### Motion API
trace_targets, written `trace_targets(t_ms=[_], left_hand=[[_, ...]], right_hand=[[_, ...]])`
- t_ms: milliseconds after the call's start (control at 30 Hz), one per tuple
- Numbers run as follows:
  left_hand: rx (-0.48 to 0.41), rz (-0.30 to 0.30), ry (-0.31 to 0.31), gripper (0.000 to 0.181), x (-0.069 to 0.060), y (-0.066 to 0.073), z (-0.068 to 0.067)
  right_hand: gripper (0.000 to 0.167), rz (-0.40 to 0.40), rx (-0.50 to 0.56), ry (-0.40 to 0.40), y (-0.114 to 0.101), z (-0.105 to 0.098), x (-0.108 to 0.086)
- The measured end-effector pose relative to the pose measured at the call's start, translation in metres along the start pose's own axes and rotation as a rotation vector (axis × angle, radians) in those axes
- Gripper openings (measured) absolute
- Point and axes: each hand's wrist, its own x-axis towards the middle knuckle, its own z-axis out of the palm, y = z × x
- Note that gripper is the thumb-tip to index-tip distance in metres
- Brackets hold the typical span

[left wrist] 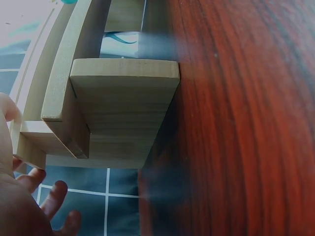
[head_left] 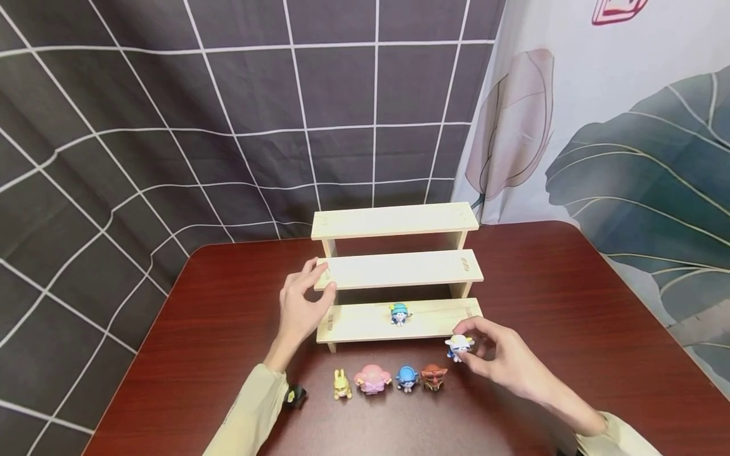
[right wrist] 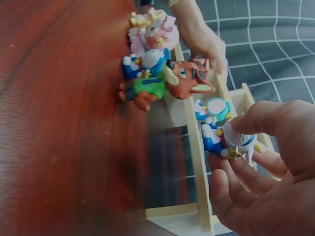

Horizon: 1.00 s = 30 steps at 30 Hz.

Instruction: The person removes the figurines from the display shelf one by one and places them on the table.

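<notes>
My right hand (head_left: 507, 361) pinches a small figurine with a white head and blue body (head_left: 458, 346) between thumb and fingers, just before the right end of the bottom step. In the right wrist view a yellow star shows on this figurine (right wrist: 212, 139). My left hand (head_left: 301, 303) holds the left end of the three-step wooden display shelf (head_left: 399, 271) at its middle step, thumb at the front edge. In the left wrist view its other fingers hang loosely beside the wood. A figurine with a teal cap (head_left: 399, 313) sits on the bottom step near its middle.
Before the shelf stand a yellow rabbit figurine (head_left: 341, 384), a pink figurine (head_left: 372, 379), a blue figurine (head_left: 407, 378) and a brown fox-like figurine (head_left: 433, 376). A black item (head_left: 294, 396) lies by the left sleeve. Behind the red-brown table (head_left: 228, 304) hangs a grid-patterned curtain (head_left: 245, 95).
</notes>
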Motion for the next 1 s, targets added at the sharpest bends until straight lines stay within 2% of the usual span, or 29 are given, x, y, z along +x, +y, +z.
trace_targets(t_ms=[233, 467, 1000], left_hand=[[0.001, 0.005, 0.002, 0.039, 0.0, -0.001, 0.001], [0.008, -0.008, -0.008, 0.04, -0.001, 0.0, 0.0], [0.005, 0.006, 0.002, 0.04, 0.0, -0.001, 0.0]], right_hand=[[0.044, 0.003, 0.014, -0.019, 0.006, 0.005, -0.013], [0.043, -0.001, 0.073, -0.063, 0.014, 0.009, -0.023], [0.041, 0.008, 0.069, -0.083, 0.026, 0.02, -0.034]])
